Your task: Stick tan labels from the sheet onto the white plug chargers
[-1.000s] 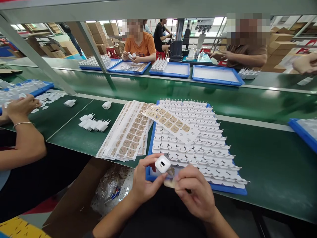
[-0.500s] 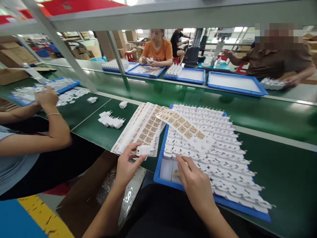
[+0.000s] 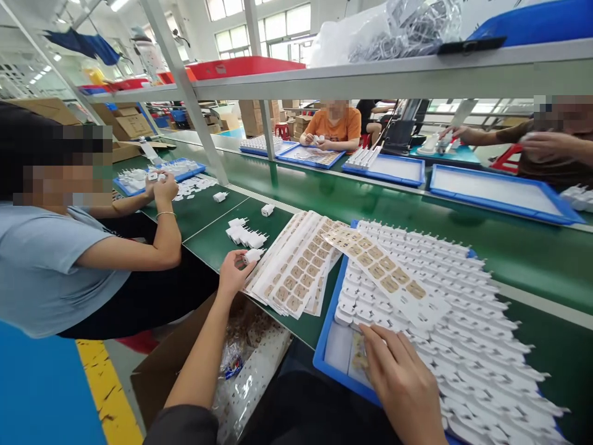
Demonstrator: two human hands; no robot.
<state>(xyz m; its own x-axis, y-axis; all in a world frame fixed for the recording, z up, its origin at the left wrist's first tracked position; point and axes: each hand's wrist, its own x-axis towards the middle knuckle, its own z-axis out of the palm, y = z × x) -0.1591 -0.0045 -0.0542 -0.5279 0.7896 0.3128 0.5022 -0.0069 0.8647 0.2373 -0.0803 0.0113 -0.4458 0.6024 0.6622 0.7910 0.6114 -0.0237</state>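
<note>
Left hand (image 3: 234, 272) has shifted away from the blue tray (image 3: 332, 312) since a second ago: it was over the tray's near-left corner, now it's well left of it, taking the white charger (image 3: 253, 255) along. Camera has swung too, so the whole bench sits differently in frame.

Head view, all relative to the tray: left hand grasps the charger between thumb and fingers, prongs toward the tray side, by the sticker sheet stack (image 3: 296, 266). Stack lies just left of the tray. Right hand (image 3: 403, 383) is over the tray's near-left part, fingers bent, beside a brown sticker patch (image 3: 359, 355) inside; can't tell whether it pinches anything. Packed rows of chargers (image 3: 463, 321) fill most of the tray, prongs to the right. Loose sticker sheet (image 3: 384, 269) lies across them, upper end overhanging the tray's left rim.

Farther left of the tray, beyond the stack: charger cluster (image 3: 245, 235), plus a lone charger (image 3: 267, 210) behind it. Well left: co-worker in a light blue top (image 3: 102, 266), both hands up at a small white part. Below left: open carton (image 3: 173, 358) with clear plastic (image 3: 250, 383) beside it.
</note>
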